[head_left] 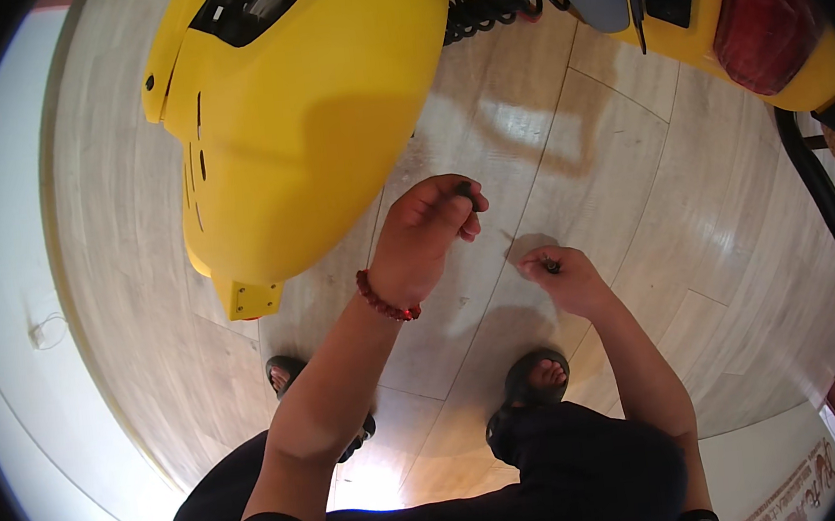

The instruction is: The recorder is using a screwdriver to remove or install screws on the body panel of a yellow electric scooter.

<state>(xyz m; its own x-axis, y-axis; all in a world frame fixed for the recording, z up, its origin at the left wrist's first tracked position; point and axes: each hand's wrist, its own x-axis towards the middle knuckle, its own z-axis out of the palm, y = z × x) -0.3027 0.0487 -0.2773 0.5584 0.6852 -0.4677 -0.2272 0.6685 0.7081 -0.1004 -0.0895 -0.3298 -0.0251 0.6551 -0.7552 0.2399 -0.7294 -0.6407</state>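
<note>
My left hand [424,225], with a red bead bracelet [387,297] at the wrist, is closed in a pinch round a small black object [465,194], mostly covered by the fingers. To its right and nearer me, my right hand [574,282] is curled around another small dark piece [550,265]; its round end shows at the fingers, but its kind cannot be made out. Both hands are in the air over the floor, apart from each other. Beyond my left hand stands the yellow body panel [323,119] of what looks like a scooter, which neither hand touches.
A black coil spring [499,7] shows beside the yellow panel. At the upper right is a yellow rear section with a red tail light [766,16] and a curved black tube [827,201] below. Pale wood-look flooring [631,180] lies beneath; a white wall [10,259] runs along the left.
</note>
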